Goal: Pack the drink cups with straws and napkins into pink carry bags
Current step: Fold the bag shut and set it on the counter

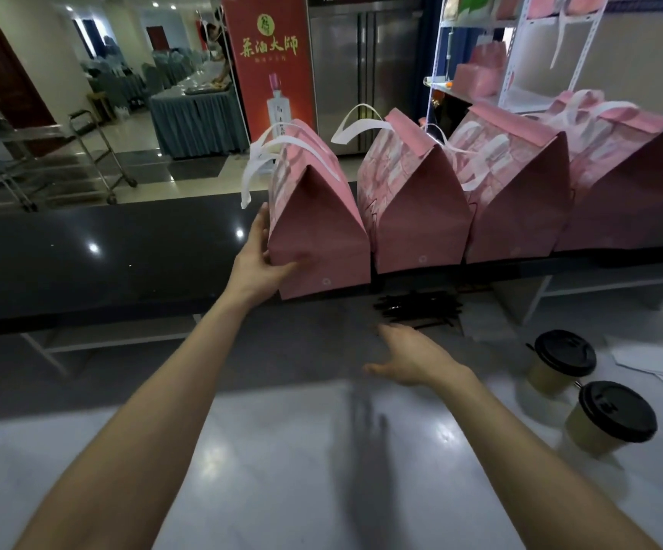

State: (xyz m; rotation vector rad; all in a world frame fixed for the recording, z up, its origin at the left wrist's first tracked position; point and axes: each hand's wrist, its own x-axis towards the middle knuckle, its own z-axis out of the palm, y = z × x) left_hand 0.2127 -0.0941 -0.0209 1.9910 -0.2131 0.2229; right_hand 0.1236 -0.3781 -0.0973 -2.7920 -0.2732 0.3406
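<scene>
Head view shows four pink carry bags lined up, tops folded closed, on the raised dark counter (pixel 103 252). The left hand (pixel 260 256) lies flat against the side of the leftmost bag (pixel 318 228), fingers straight and thumb under its front edge, seemingly to nudge it snug against the second bag (pixel 413 204). The right hand (pixel 409 357) hangs loose and spread over the pale worktop (pixel 282 470), holding nothing, near the black straws (pixel 417 307) piled below the counter edge. Two lidded drink cups (pixel 607 418) stand unpacked to the right beside white napkins (pixel 655 363), probably the next load.
</scene>
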